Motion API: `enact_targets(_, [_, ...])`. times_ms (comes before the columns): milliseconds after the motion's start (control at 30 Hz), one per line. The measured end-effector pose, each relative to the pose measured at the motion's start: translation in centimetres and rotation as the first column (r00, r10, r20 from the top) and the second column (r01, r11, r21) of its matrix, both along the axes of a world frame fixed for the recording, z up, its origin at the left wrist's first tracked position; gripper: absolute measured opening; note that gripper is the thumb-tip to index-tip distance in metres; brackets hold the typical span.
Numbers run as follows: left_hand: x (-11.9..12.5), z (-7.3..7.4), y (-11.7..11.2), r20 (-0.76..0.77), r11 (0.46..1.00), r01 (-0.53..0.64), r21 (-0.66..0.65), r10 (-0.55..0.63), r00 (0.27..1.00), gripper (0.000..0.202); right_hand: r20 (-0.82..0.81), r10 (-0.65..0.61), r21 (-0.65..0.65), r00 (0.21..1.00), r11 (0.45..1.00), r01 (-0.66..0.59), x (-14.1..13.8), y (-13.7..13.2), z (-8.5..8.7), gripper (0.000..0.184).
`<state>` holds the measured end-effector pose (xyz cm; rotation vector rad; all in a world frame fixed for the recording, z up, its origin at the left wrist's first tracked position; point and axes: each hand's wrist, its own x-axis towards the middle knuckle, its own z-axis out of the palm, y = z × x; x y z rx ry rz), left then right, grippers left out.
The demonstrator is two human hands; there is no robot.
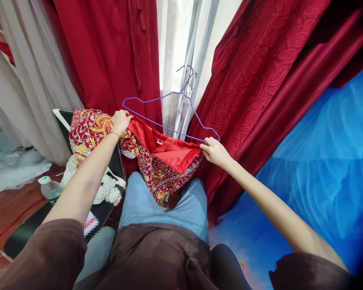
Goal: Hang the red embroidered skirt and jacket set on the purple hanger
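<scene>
Roughly mid-scene, above the person's lap, the embroidered garment [166, 161] sags between both hands, with the wire hanger [169, 112] lying along its far edge. The left hand [121, 120] is closed over the garment's left end. The right hand [214, 152] pinches its right edge together with the hanger's right corner.

To my eye the thin hanger sits loosely against the slippery lining, so it could slide free or tip at its left end, where no hand seems to grip it. Its hook could also snag the pale curtain [172, 40] behind.

The cloth is red with gold and white embroidery outside and glossy plain red inside. Dark red drapes [109, 48] hang far left and right, blue gauze [320, 161] lies right, and a water bottle [50, 188] stands near left.
</scene>
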<state>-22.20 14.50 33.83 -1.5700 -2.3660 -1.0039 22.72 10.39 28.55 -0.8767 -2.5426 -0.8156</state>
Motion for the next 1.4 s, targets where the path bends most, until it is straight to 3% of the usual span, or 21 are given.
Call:
enact_targets(233, [-0.8,0.2,0.5,0.146,0.998,-0.011,0.065,0.002,0.989,0.032,-0.021,0.006,-0.012,1.000,1.000,-0.006,-0.2,0.3,-0.1,0.018])
enact_targets(467, [-1.0,1.0,1.2,0.150,0.994,-0.019,0.112,0.002,0.989,0.030,-0.011,-0.029,0.002,1.000,1.000,0.029,-0.4,0.2,0.0,0.019])
enact_targets(600, [-1.3,2.4,1.4,0.142,0.990,-0.031,0.137,0.011,0.990,0.032,0.022,-0.064,0.009,0.998,0.998,0.064,-0.3,0.2,0.3,0.020])
enact_targets(733, [-1.4,5.2,0.6,0.039,0.979,0.027,0.201,-0.036,0.999,0.039,0.045,-0.085,0.004,0.995,0.996,0.085,-0.1,0.0,0.6,0.023])
enact_targets(900, [0.9,7.9,-0.5,-0.086,0.973,0.143,0.182,-0.129,0.988,0.040,0.030,-0.081,-0.017,0.996,0.997,0.082,0.1,0.2,0.7,0.021])
enact_targets(1100, [4.5,8.8,-0.4,-0.106,0.975,0.184,0.128,-0.171,0.980,0.033,0.053,-0.134,0.023,0.990,0.991,0.133,1.1,0.5,1.2,0.020])
enact_targets(1267, [6.2,10.1,-0.2,-0.097,0.960,0.228,0.163,-0.214,0.972,0.041,0.073,-0.131,0.000,0.989,0.991,0.131,0.9,0.8,1.0,0.020])
enact_targets(1400, [7.4,9.4,-0.3,-0.163,0.952,0.291,0.094,-0.274,0.948,0.038,0.041,-0.107,-0.027,0.993,0.994,0.108,1.1,1.5,0.6,0.018])
